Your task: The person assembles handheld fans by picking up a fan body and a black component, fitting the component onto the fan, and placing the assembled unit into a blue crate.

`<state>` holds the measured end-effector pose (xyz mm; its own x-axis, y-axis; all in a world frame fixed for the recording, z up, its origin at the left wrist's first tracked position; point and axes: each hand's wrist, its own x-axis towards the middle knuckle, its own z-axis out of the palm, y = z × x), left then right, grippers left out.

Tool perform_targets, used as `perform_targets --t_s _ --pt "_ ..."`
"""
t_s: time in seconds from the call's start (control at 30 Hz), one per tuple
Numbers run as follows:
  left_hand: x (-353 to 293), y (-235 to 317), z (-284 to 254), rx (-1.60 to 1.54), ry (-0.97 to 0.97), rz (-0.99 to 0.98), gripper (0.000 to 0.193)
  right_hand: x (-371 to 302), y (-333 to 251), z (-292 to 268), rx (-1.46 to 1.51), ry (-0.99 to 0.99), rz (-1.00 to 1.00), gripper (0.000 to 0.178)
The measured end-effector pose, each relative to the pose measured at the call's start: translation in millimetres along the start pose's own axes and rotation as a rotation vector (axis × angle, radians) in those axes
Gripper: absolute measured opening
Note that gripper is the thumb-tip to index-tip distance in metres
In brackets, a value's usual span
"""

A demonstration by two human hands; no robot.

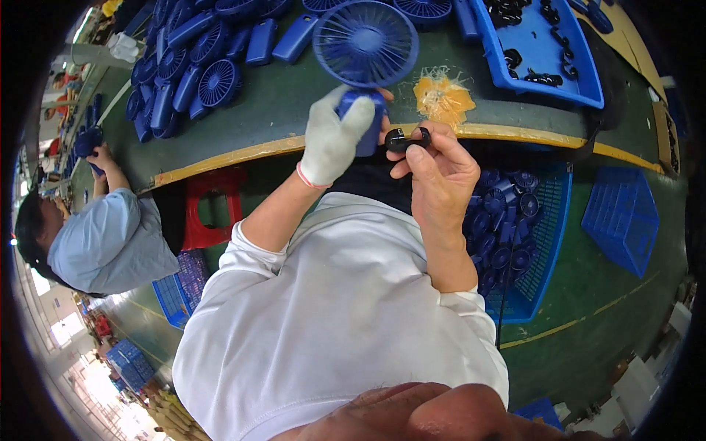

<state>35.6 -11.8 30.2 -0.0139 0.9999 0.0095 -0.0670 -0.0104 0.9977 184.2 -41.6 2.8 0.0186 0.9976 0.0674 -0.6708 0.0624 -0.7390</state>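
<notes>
My left hand point(329, 136), in a white glove, is closed around the handle of a blue handheld fan point(366, 45). The fan's round slatted head points away from me, over the table edge. Bare, my right hand point(441, 162) pinches a glossy black curved part point(406, 140) between thumb and fingers, just right of the fan handle. The two things look close together; I cannot tell whether they touch. More black curved parts lie in a blue tray point(544, 90) at the far right of the table.
Many blue fans point(218, 82) are heaped at the table's left. An orange patch point(443, 99) with clear strips lies near the edge. Below right stands a blue crate point(540, 279) of blue parts, with another crate point(624, 213) beyond. A red stool point(209, 209) and a co-worker point(110, 235) are left.
</notes>
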Motion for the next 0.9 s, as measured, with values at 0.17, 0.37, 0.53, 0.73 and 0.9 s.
perform_targets --t_s 0.17,0.37,0.53,0.73,0.9 --pt "-7.4 -2.7 2.5 0.458 -0.124 0.088 0.036 2.0 8.0 8.9 -0.103 0.006 -0.011 0.012" --pt "4.4 -4.0 1.6 0.539 -0.086 0.090 0.036 11.5 20.7 -7.4 -0.237 0.030 -0.025 0.024" --pt "5.2 -9.9 -1.5 0.449 -0.130 -0.066 0.038 16.9 21.9 -2.0 -0.218 0.002 0.013 0.038" --pt "-7.6 6.7 14.9 -0.115 -0.372 -0.486 0.057 11.1 11.4 -5.1 -0.079 0.031 0.360 0.056" --pt "-9.8 -11.4 26.3 -0.215 -0.409 -0.582 0.062 5.2 1.0 -15.6 -0.028 0.067 0.331 0.037"
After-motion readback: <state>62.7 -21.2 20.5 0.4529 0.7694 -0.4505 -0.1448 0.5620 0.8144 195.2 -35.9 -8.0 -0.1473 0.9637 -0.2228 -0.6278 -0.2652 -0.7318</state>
